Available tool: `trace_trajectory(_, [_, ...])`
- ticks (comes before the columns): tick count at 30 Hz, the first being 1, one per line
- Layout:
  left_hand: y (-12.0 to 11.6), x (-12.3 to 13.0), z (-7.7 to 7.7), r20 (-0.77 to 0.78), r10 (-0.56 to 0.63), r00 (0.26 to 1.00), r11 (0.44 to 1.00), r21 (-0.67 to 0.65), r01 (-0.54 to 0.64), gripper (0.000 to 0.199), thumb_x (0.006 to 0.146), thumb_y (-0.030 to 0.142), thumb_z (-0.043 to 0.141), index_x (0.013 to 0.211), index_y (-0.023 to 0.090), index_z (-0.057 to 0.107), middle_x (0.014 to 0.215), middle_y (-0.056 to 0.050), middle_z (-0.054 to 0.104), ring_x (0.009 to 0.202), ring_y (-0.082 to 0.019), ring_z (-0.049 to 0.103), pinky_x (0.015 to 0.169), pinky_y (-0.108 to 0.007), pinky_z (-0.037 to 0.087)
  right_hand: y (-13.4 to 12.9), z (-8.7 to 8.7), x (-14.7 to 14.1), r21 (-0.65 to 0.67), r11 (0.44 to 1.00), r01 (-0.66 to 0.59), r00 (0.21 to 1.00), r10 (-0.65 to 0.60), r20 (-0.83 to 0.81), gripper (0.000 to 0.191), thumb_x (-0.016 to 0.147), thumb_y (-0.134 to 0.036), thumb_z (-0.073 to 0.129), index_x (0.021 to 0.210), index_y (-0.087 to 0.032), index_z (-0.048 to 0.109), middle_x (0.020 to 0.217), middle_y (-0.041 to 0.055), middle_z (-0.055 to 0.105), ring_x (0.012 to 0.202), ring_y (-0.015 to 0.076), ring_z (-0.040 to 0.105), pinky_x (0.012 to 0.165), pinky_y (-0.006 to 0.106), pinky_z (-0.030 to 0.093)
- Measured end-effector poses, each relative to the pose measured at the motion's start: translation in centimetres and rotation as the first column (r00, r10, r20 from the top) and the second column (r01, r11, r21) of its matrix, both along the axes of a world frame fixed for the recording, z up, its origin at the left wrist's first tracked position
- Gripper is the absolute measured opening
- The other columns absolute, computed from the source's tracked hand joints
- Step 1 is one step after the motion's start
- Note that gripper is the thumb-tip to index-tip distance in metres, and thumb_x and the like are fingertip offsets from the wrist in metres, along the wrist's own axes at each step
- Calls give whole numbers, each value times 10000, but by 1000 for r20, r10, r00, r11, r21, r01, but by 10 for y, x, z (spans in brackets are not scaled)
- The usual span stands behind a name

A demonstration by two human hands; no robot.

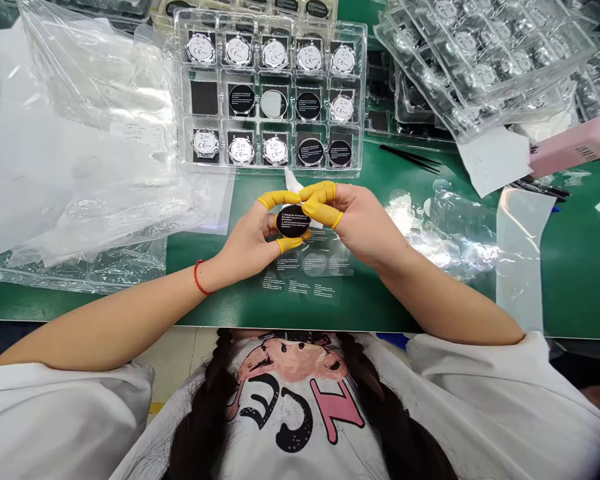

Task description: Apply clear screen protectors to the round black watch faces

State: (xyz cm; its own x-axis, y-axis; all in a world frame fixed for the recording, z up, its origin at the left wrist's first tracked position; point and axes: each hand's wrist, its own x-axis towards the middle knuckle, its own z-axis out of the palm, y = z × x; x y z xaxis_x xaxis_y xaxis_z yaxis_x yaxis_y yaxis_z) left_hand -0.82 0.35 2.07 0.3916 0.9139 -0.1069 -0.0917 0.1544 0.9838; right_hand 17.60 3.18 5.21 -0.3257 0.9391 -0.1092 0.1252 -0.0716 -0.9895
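My left hand (255, 237), in yellow finger cots, holds a round black watch face (293, 221) with white printed text by its edges. The fingers of my right hand (353, 217), also in yellow cots, are pinched together at the face's upper right edge, with white wipe-like material (293, 181) beside them. Whether they grip the face or the white piece is hard to tell. Below the hands, a clear sheet of printed film labels (315, 265) lies on the green table. Just beyond stands a clear tray (273, 172) of watch parts, one compartment in its middle row without a watch.
Plastic bags and white sheets (95, 133) cover the left side. Stacked clear trays (485, 60) stand at the back right, with black tweezers (413, 158), a pink bottle (570, 147) and crumpled clear film (450, 233) nearer. The green table's edge (300, 325) runs before my body.
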Motion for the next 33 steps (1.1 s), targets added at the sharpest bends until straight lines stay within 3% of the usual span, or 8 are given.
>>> trace_trajectory(5, [-1, 0, 0, -9, -1, 1000, 1000, 7, 1, 542, 767, 228, 793, 1200, 262, 469, 935, 13, 760, 900, -189, 779, 853, -340, 633, 0, -1, 1, 16, 999, -29, 1000, 29, 11, 421, 730, -583, 810, 711, -191, 658, 941, 31, 719, 907, 174, 646, 892, 356, 518])
trace_trajectory(15, [-1, 0, 0, -4, 5, 1000, 1000, -27, -5, 552, 740, 241, 812, 1183, 262, 484, 905, 20, 760, 883, -194, 780, 836, -344, 635, 0, -3, 1, 79, 997, -23, 997, 17, 76, 351, 765, -511, 805, 750, -189, 665, 921, 24, 728, 893, 167, 646, 893, 348, 519])
trace_trajectory(25, [-1, 0, -5, 35, 8, 999, 1000, 28, -9, 523, 762, 167, 776, 1193, 239, 488, 858, 33, 760, 818, -147, 764, 759, -260, 607, -3, -4, 1, 148, 989, -9, 992, -10, 128, 281, 817, -451, 756, 763, -191, 665, 959, 29, 726, 940, 181, 652, 909, 367, 505])
trace_trajectory(33, [-2, 0, -6, 44, 0, 999, 1000, 20, -1, 514, 775, 160, 763, 1197, 247, 485, 900, 28, 759, 862, -163, 770, 788, -286, 611, -3, -4, 1, 197, 980, -21, 982, -17, 190, 198, 848, -362, 723, 763, -197, 653, 977, 25, 733, 970, 184, 658, 930, 374, 504])
